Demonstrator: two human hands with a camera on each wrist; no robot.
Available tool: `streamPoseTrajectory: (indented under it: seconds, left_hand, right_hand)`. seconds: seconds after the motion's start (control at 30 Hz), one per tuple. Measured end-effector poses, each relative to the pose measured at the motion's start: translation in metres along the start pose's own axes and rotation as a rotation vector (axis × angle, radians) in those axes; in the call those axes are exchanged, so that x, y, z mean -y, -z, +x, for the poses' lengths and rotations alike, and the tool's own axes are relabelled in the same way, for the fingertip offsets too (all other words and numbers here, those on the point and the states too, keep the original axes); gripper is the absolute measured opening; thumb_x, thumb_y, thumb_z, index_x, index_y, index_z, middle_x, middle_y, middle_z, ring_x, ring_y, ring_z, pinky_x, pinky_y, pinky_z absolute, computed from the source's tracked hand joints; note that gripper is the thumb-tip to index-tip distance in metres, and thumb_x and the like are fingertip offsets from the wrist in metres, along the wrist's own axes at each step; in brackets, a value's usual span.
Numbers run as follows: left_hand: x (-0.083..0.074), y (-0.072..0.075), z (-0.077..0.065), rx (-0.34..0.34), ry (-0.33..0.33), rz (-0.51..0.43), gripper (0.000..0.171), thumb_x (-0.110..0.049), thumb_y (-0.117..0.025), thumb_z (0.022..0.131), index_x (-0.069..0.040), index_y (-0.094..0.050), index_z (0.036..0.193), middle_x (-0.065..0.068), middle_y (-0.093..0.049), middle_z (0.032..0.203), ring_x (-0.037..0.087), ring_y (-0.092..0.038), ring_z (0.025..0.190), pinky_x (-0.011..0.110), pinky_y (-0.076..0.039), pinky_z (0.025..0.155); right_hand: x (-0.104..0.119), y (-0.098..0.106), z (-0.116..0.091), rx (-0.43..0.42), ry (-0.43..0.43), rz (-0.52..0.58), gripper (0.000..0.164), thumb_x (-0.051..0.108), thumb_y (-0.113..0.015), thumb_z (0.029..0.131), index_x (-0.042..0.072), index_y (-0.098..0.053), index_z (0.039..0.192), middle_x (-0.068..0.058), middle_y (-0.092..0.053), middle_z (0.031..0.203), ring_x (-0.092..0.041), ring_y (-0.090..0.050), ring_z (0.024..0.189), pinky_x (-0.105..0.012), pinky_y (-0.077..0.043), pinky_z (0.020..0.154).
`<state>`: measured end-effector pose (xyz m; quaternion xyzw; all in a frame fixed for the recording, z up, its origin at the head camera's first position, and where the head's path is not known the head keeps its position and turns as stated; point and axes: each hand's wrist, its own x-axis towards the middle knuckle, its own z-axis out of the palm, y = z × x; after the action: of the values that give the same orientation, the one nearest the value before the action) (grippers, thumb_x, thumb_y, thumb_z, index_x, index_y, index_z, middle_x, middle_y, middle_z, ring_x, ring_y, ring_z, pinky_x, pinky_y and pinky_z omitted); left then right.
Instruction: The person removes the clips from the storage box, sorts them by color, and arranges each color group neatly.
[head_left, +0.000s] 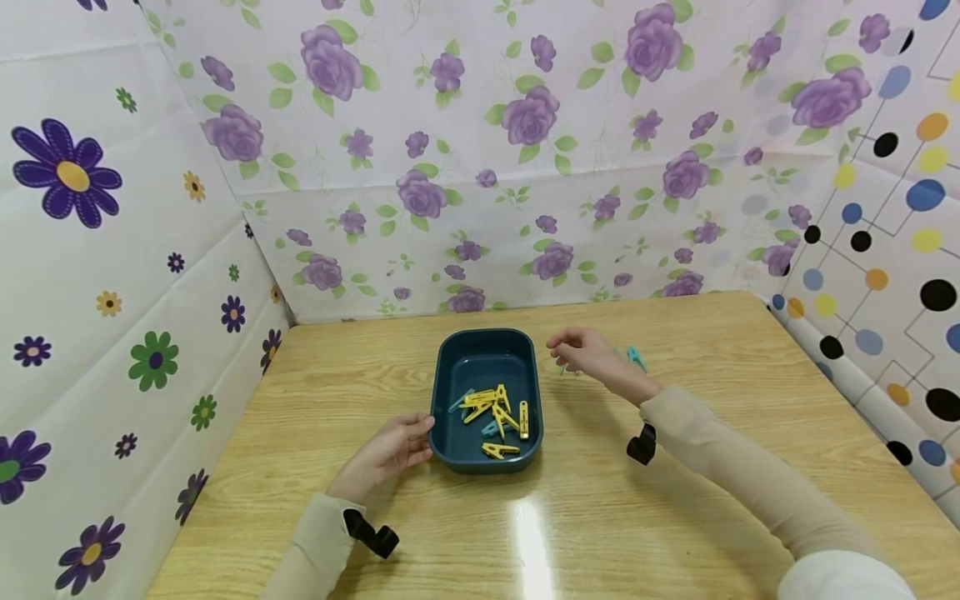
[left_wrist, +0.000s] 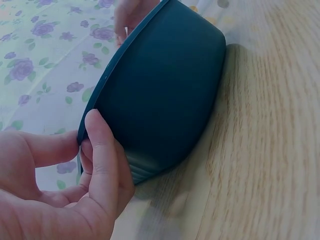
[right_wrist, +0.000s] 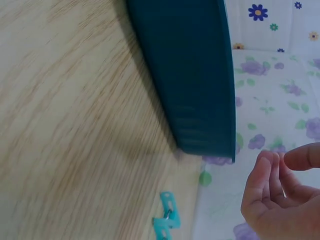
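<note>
A dark teal plastic basin (head_left: 486, 465) stands on the table with several yellow clothespins (head_left: 523, 420) and a few blue-green ones (head_left: 498, 428) lying loose inside. My left hand (head_left: 392, 450) pinches its rim at the near left side; in the left wrist view, the thumb is on the inner side and the fingers (left_wrist: 102, 150) lie against the outer wall. Beyond the basin's right rim, my right hand (head_left: 592, 354) hovers with loosely curled fingers, the thumb close to the fingertips (right_wrist: 267, 159). Nothing shows between them. Turquoise clothespins (right_wrist: 169, 210) lie on the table near that hand.
One turquoise clothespin (head_left: 637, 358) lies just beyond the right wrist. The wooden table (head_left: 337, 367) is bounded by a flowered cloth (head_left: 465, 208) at the back and patterned sheets on both sides. Each wrist carries a black camera mount (head_left: 641, 446).
</note>
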<state>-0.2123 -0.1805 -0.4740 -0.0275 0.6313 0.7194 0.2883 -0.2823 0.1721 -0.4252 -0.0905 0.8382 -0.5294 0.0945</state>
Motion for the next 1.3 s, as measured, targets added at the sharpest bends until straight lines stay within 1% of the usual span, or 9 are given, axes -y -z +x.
streamPoseTrajectory:
  seconds: [0.07, 0.2, 0.37, 0.53, 0.63, 0.8, 1.07, 1.2, 1.3]
  left_hand:
    - [0.0, 0.0, 0.0, 0.001, 0.002, -0.001, 0.024, -0.016, -0.052, 0.101, 0.001, -0.05, 0.117, -0.002, -0.062, 0.082, 0.007, -0.06, 0.071, 0.019, -0.054, 0.068]
    - [0.0, 0.0, -0.001, 0.0, 0.003, -0.001, 0.021, -0.017, -0.053, 0.1, -0.001, -0.051, 0.114, -0.002, -0.061, 0.081, 0.008, -0.058, 0.07, 0.019, -0.054, 0.068]
    - [0.0, 0.0, -0.002, 0.004, -0.003, 0.007, 0.021, -0.017, -0.054, 0.1, -0.002, -0.052, 0.114, -0.003, -0.061, 0.082, 0.008, -0.059, 0.071, 0.019, -0.054, 0.068]
    - [0.0, 0.001, -0.002, -0.001, 0.0, 0.0, 0.025, -0.018, -0.055, 0.1, 0.0, -0.052, 0.117, -0.002, -0.063, 0.083, 0.007, -0.06, 0.071, 0.019, -0.054, 0.068]
    - [0.0, 0.0, -0.002, -0.008, 0.007, -0.004, 0.025, -0.017, -0.054, 0.1, 0.0, -0.051, 0.117, -0.001, -0.063, 0.083, 0.007, -0.06, 0.071, 0.019, -0.054, 0.068]
    - [-0.001, 0.0, -0.001, -0.003, 0.005, 0.007, 0.022, -0.017, -0.051, 0.101, 0.0, -0.05, 0.116, -0.002, -0.061, 0.083, 0.007, -0.059, 0.071, 0.02, -0.053, 0.069]
    - [-0.001, 0.0, -0.002, -0.007, 0.001, 0.01, 0.022, -0.017, -0.05, 0.102, 0.0, -0.049, 0.116, -0.002, -0.061, 0.082, 0.007, -0.059, 0.071, 0.02, -0.053, 0.069]
    - [-0.001, 0.0, -0.002, -0.009, 0.0, 0.012, 0.021, -0.018, -0.052, 0.101, -0.001, -0.051, 0.114, -0.002, -0.059, 0.081, 0.007, -0.059, 0.071, 0.02, -0.054, 0.069]
    - [-0.001, 0.001, -0.002, 0.002, -0.007, 0.03, 0.02, -0.019, -0.051, 0.101, -0.002, -0.051, 0.113, -0.003, -0.058, 0.081, 0.007, -0.058, 0.072, 0.02, -0.054, 0.07]
  right_hand:
    - [0.002, -0.004, 0.001, 0.013, 0.021, -0.005, 0.024, 0.014, -0.049, 0.101, 0.0, -0.061, 0.116, -0.011, -0.066, 0.1, -0.026, -0.063, 0.09, -0.026, -0.053, 0.071]
    - [0.003, -0.011, 0.004, 0.046, 0.052, -0.028, 0.026, 0.015, -0.049, 0.101, -0.003, -0.061, 0.117, -0.02, -0.065, 0.106, -0.032, -0.063, 0.094, -0.027, -0.054, 0.071]
    - [0.012, -0.018, 0.002, 0.108, 0.095, -0.064, 0.027, 0.015, -0.049, 0.101, -0.003, -0.061, 0.117, -0.024, -0.064, 0.109, -0.038, -0.062, 0.099, -0.03, -0.055, 0.074]
    - [0.015, -0.029, 0.003, 0.186, 0.203, -0.161, 0.02, 0.015, -0.051, 0.1, 0.004, -0.064, 0.113, -0.021, -0.065, 0.11, -0.034, -0.065, 0.095, -0.037, -0.057, 0.078]
    - [0.019, -0.036, 0.002, 0.263, 0.293, -0.231, 0.017, 0.012, -0.052, 0.1, 0.007, -0.065, 0.111, -0.019, -0.065, 0.11, -0.032, -0.065, 0.095, -0.037, -0.056, 0.08]
    - [0.027, -0.05, 0.001, 0.411, 0.432, -0.336, 0.018, 0.01, -0.053, 0.099, 0.005, -0.064, 0.112, -0.016, -0.067, 0.109, -0.025, -0.066, 0.095, -0.026, -0.053, 0.079]
    - [0.031, -0.081, -0.005, 0.572, 0.552, -0.456, 0.02, 0.005, -0.059, 0.094, 0.004, -0.066, 0.113, -0.013, -0.069, 0.109, -0.011, -0.065, 0.093, -0.019, -0.053, 0.078]
    - [0.03, -0.094, -0.008, 0.631, 0.571, -0.514, 0.023, 0.005, -0.065, 0.091, 0.006, -0.066, 0.114, -0.008, -0.069, 0.111, -0.013, -0.066, 0.096, -0.017, -0.052, 0.078]
    - [0.03, -0.101, -0.008, 0.634, 0.571, -0.571, 0.025, 0.009, -0.07, 0.088, 0.007, -0.067, 0.112, -0.005, -0.068, 0.111, -0.017, -0.065, 0.097, -0.021, -0.053, 0.08]
